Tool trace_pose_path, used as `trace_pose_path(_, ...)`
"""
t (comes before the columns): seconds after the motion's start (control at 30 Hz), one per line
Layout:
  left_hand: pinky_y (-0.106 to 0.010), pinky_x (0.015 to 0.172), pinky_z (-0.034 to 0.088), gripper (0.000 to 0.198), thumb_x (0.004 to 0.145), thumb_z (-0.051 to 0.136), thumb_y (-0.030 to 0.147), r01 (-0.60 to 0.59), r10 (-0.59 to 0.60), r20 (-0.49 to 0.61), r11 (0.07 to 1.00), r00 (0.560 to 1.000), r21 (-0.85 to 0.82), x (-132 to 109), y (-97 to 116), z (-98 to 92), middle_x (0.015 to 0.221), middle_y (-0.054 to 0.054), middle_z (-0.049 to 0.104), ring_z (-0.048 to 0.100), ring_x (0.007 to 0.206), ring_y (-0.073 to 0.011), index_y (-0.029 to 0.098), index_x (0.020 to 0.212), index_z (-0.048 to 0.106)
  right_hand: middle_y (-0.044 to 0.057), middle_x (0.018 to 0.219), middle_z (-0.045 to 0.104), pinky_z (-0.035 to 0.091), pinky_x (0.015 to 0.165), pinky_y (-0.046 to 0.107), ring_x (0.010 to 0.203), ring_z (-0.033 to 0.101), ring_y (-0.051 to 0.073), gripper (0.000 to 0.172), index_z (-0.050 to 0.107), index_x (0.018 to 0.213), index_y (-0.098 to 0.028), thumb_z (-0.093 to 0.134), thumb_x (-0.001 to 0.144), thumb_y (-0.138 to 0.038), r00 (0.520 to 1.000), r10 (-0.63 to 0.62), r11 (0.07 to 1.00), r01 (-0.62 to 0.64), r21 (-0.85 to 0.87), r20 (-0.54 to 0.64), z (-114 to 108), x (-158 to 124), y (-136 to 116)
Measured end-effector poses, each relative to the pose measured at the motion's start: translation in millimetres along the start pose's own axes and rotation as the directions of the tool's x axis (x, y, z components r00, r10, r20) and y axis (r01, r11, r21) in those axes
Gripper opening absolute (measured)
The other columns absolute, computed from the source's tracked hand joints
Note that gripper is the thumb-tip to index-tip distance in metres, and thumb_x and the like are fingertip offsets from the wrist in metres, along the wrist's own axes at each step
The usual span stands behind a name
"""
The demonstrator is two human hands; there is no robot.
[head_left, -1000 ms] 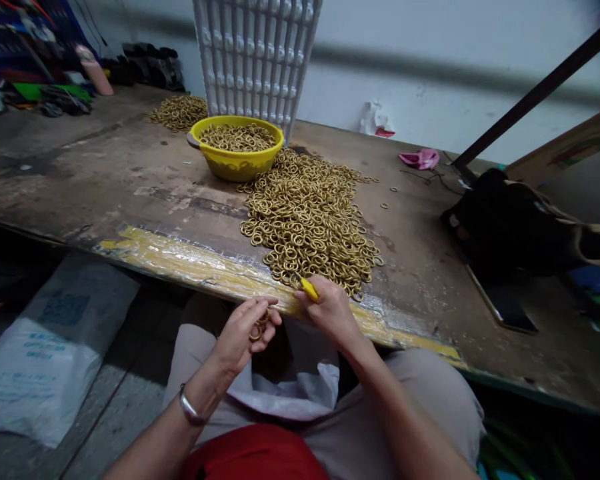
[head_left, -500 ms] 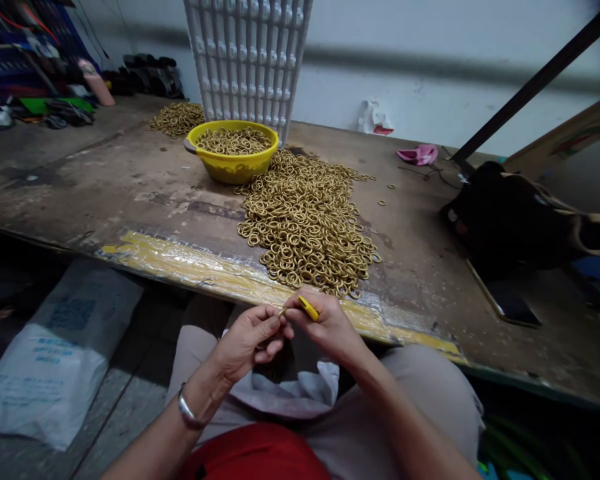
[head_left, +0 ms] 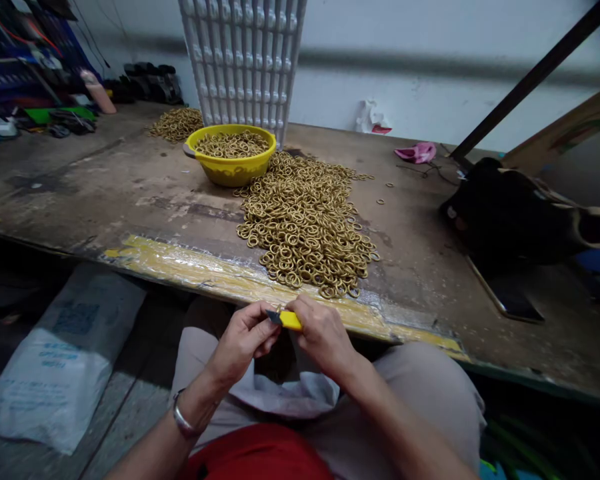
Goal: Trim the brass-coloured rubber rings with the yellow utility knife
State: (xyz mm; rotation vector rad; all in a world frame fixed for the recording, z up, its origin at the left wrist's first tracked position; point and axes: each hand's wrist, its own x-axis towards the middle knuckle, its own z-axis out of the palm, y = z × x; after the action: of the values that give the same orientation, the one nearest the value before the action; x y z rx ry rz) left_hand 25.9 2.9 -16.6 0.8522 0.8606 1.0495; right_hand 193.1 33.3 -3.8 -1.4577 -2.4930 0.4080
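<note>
My right hand [head_left: 323, 335] is closed round a small yellow-handled tool [head_left: 285, 319], its tip pointing left. My left hand [head_left: 243, 340] is pinched shut just beside that tip, on something too small to make out. Both hands meet above my lap, just in front of the taped table edge [head_left: 190, 269]. A large heap of brass rings [head_left: 305, 223] lies on the table beyond them. Farther back stands a yellow bowl [head_left: 230, 157] filled with more rings. A white plastic bag [head_left: 290, 393] lies open on my lap under the hands.
A white lattice crate [head_left: 245, 60] stands behind the bowl, with a second ring pile [head_left: 176, 124] to its left. A black bag [head_left: 520, 217] and a dark flat slab [head_left: 505, 293] lie at the right. A white sack [head_left: 55, 363] sits on the floor at left.
My right hand drew back from the ring heap toward my lap. The tool now lies flatter, tip to the left, and both hands have come together below the table edge.
</note>
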Motion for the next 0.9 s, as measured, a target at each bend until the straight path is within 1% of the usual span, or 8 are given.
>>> trace_pose_path(0.23,-0.019,0.048,0.027,0.022,0.089,0.057,0.035,-0.122,0.117,0.037,0.96,0.992,0.251,1,5,-6.9,0.066,0.004,0.04,0.032,0.054,-0.0063,0.015,0.078,0.054,0.004,0.086,0.065,0.032,0.06,0.027,0.073,0.058,0.017,0.012,0.059,0.091,-0.019,0.049,0.086,-0.013,0.997,0.08,0.994,-0.078,-0.07,0.024,-2,6,-9)
trace_pose_path(0.4,-0.021,0.051,0.027,0.015,0.092,0.052,0.029,-0.164,0.17,0.021,0.901,0.985,0.401,-10,15,-13.2,0.065,0.003,0.038,0.032,0.056,-0.0088,0.018,0.082,0.054,0.006,0.088,0.067,0.032,0.059,0.027,0.073,0.06,0.018,0.015,0.058,0.093,-0.019,0.046,0.087,-0.012,0.988,0.143,0.982,-0.135,-0.13,0.054,1,13,-15)
trace_pose_path(0.5,-0.024,0.059,0.032,0.024,0.093,0.05,0.025,-0.302,0.238,0.197,0.849,0.951,0.433,-27,25,-5.6,0.068,0.001,0.041,0.039,0.064,-0.0113,0.017,0.07,0.049,0.007,0.085,0.067,0.033,0.059,0.027,0.073,0.061,0.019,0.02,0.058,0.093,-0.018,0.043,0.085,-0.008,0.962,0.267,0.945,-0.249,-0.211,0.06,-1,18,-1)
trace_pose_path(0.53,-0.026,0.062,0.033,0.025,0.092,0.049,0.025,-0.34,0.238,0.278,0.844,0.93,0.414,-31,27,-2.4,0.068,0.0,0.043,0.042,0.066,-0.0124,0.017,0.069,0.049,0.007,0.085,0.067,0.033,0.06,0.027,0.074,0.061,0.019,0.02,0.058,0.092,-0.017,0.043,0.084,-0.007,0.954,0.297,0.934,-0.281,-0.221,0.041,-3,20,5)
trace_pose_path(0.6,-0.027,0.062,0.033,0.026,0.091,0.052,0.027,-0.311,0.194,0.334,0.886,0.922,0.343,-34,27,2.1,0.068,-0.001,0.044,0.042,0.066,-0.0129,0.016,0.068,0.048,0.006,0.089,0.067,0.035,0.064,0.026,0.079,0.061,0.018,0.02,0.058,0.092,-0.018,0.045,0.082,-0.006,0.956,0.292,0.938,-0.292,-0.187,-0.026,-5,23,15)
trace_pose_path(0.73,-0.023,0.047,0.023,0.036,0.09,0.053,0.031,-0.024,0.033,0.192,0.998,0.981,-0.054,-21,12,-1.1,0.057,0.003,0.033,0.029,0.051,-0.0083,0.016,0.06,0.039,0.005,0.096,0.064,0.034,0.066,0.024,0.082,0.059,0.016,0.022,0.059,0.097,-0.019,0.049,0.08,-0.008,0.966,0.229,0.958,-0.246,-0.147,-0.122,1,33,21)
trace_pose_path(0.83,-0.02,0.041,0.017,0.025,0.087,0.054,0.027,0.12,-0.085,0.127,0.949,0.988,-0.293,-10,2,-10.4,0.053,0.004,0.034,0.025,0.045,-0.0069,0.017,0.067,0.043,0.005,0.095,0.061,0.031,0.061,0.025,0.074,0.057,0.015,0.02,0.059,0.091,-0.018,0.05,0.078,-0.007,0.971,0.222,0.944,-0.238,-0.23,-0.092,11,39,20)
trace_pose_path(0.9,-0.018,0.038,0.018,0.009,0.085,0.054,0.026,0.172,-0.135,0.123,0.913,0.983,-0.369,-6,-1,-16.4,0.054,0.004,0.041,0.028,0.043,-0.0069,0.018,0.084,0.053,0.005,0.092,0.061,0.031,0.06,0.026,0.072,0.056,0.015,0.019,0.059,0.087,-0.018,0.049,0.076,-0.005,0.972,0.218,0.942,-0.232,-0.244,-0.085,14,41,21)
